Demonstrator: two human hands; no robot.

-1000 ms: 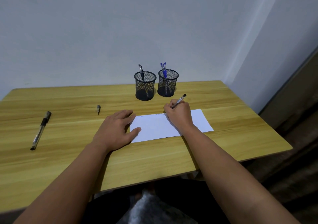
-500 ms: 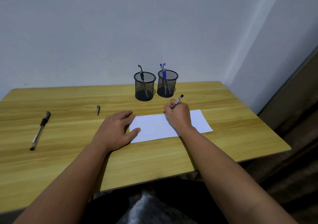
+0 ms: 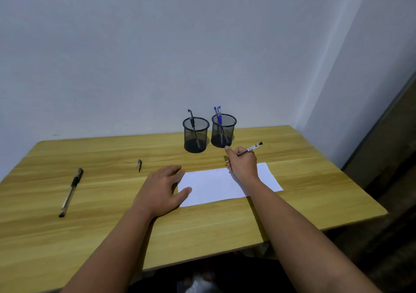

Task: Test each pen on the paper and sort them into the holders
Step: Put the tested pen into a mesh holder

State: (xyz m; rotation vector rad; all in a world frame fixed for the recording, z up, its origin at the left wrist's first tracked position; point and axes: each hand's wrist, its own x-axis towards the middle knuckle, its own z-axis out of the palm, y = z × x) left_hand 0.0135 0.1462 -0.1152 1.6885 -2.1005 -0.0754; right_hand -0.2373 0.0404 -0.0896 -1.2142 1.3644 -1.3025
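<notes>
Wooden table carried white paper, pinned flat at its 9 o'clock edge by the open left hand; the right hand, clamped on an uncapped pen, hovered at the sheet's 12 o'clock edge just short of the holders. Best practice: match ink to holder, drop it tip-down. Against the earlier frame, hand and pen had lifted off the paper.

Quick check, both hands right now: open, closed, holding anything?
Left hand: open, flat on the table, fingertips on the paper edge, holding nothing.
Right hand: closed on a pen, raised above the paper's far edge.
</notes>
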